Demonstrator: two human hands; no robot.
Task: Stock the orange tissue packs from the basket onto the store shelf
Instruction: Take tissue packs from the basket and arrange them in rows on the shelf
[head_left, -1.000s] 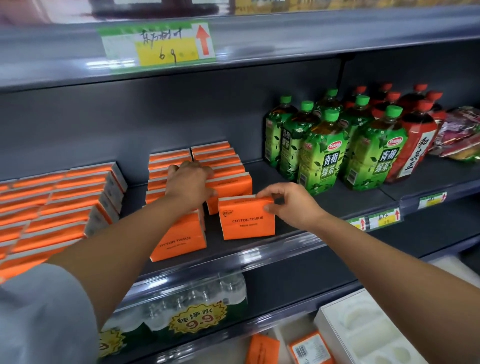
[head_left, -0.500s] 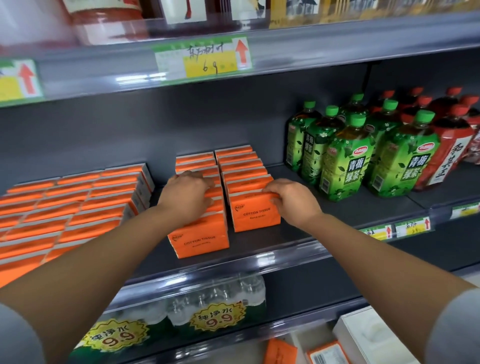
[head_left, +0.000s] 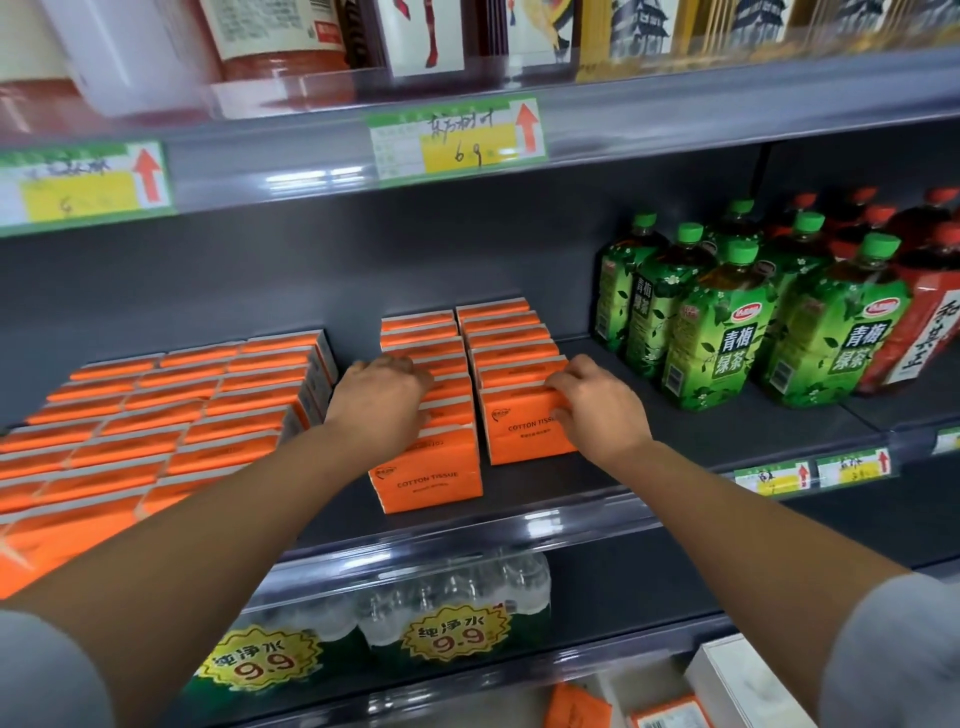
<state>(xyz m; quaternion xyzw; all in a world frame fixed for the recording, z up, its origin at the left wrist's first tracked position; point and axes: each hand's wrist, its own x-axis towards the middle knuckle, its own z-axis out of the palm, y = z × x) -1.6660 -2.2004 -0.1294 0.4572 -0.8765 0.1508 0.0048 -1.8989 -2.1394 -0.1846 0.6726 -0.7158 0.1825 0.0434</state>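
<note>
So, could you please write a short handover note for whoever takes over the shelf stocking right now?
Left hand: rests on the left row, holding nothing.
Right hand: grips the top of the right row's front pack.
Done: two rows of orange packs stand on the shelf, right of the big block.
Left: let go, square the rows, fetch more. The basket is not in view; loose orange packs show low down.
</note>
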